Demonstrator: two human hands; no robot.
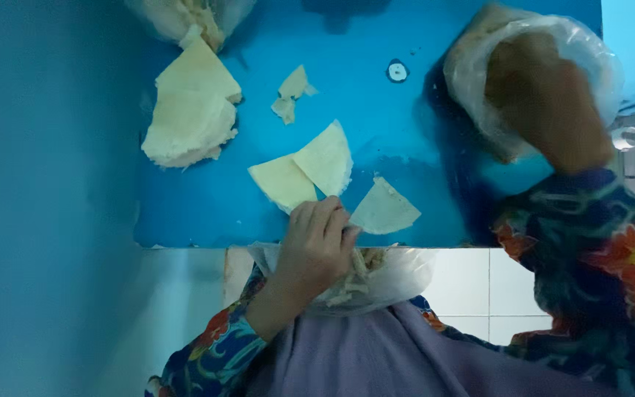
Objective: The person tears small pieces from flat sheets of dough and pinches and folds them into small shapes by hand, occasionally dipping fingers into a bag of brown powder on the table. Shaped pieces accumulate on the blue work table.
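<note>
Fingers (321, 220) of left hand (316, 246) curled on a wedge (384, 209) on the blue surface (420, 169); right hand (545, 95) clenched inside far bag (472, 81). I judge sorting underway; next needs a clean lift.

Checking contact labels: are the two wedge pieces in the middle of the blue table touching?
Touching. Head view: the upper wedge overlaps the lower wedge along one edge on the blue table.

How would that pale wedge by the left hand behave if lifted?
The wedge looks thin and flat, so probably light and floppy. Torn scraps nearby suggest it rips easily. Lying flush on the blue table, it should slide rather than roll.
</note>
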